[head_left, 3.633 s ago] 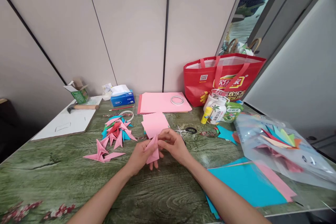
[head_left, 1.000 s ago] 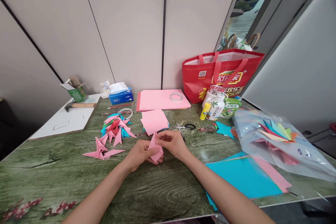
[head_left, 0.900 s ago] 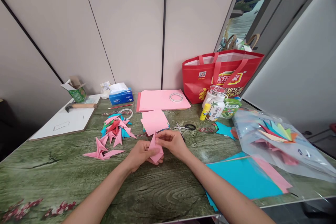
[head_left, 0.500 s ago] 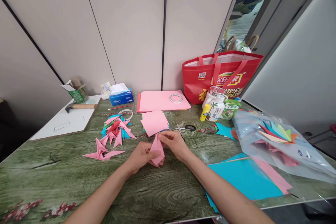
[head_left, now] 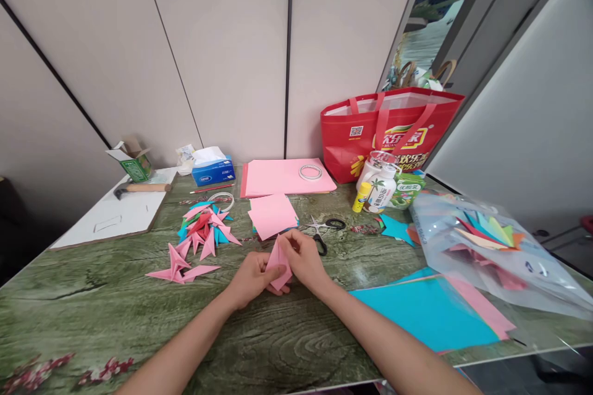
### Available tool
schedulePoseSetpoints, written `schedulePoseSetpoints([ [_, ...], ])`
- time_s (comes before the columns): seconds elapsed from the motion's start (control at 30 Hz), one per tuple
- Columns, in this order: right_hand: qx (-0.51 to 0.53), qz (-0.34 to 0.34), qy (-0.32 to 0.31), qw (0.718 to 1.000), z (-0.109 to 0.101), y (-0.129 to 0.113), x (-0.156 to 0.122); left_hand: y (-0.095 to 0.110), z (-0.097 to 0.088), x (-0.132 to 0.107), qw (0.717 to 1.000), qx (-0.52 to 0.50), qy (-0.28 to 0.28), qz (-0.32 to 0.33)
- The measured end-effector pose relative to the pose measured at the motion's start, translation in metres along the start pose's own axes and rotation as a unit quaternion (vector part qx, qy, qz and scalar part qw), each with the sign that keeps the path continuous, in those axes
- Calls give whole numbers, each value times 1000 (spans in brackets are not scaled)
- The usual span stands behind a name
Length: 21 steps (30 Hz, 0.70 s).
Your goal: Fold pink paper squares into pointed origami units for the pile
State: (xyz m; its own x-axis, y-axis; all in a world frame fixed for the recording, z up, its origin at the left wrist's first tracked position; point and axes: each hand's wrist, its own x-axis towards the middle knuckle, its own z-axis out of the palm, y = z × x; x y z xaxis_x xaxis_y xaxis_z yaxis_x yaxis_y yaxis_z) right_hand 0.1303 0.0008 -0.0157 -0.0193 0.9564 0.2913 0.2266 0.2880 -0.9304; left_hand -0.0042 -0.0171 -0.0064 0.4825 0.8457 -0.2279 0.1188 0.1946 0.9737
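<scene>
Both hands are at work over the middle of the green wood-grain surface, near its front edge. The left hand is closed around the lower part of a folded pink paper, its fingers curled under the piece and the thumb on top. The right hand pinches the upper right edge of the same paper between thumb and fingertips. The paper is a narrow pointed shape, tip up, held just above the surface between the two hands. Just behind it lies a small stack of pink squares, and scissors lie just right of that stack, close to the right hand. To the left is a pile of folded pieces in pink, red and blue, with a pink folded figure lying apart in front of it. Further back lie large pink sheets with a tape ring resting on them. A blue tissue box and a hammer sit at the back left, the hammer on a white board. A red bag stands at the back right, with a yellow glue stick in front of it. Blue sheets lie on the right, beside a clear plastic bag holding coloured paper.
</scene>
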Motion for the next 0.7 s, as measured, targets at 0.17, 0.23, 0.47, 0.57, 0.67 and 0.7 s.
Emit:
schedulePoseSetpoints([
  [0.17, -196, -75, 6, 978, 1, 1, -2, -1, 5, 1, 1000, -12, 26, 3],
  [0.23, -258, -97, 19, 961, 1, 2, -2, -1, 6, 1, 999, -19, 26, -3],
  [0.47, -370, -155, 54, 914, 4, 4, -3, 0, 6, 0, 998, -53, 22, 8],
  [0.57, -381, -167, 53, 908, 4, 5, -3, 0, 6, 0, 998, -56, 20, 13],
  [0.67, -384, -169, 52, 906, 3, 4, -4, 0, 8, 0, 998, -53, 16, 22],
  [0.7, -382, -170, 51, 907, 3, 3, -5, 0, 9, 0, 998, -50, 16, 33],
])
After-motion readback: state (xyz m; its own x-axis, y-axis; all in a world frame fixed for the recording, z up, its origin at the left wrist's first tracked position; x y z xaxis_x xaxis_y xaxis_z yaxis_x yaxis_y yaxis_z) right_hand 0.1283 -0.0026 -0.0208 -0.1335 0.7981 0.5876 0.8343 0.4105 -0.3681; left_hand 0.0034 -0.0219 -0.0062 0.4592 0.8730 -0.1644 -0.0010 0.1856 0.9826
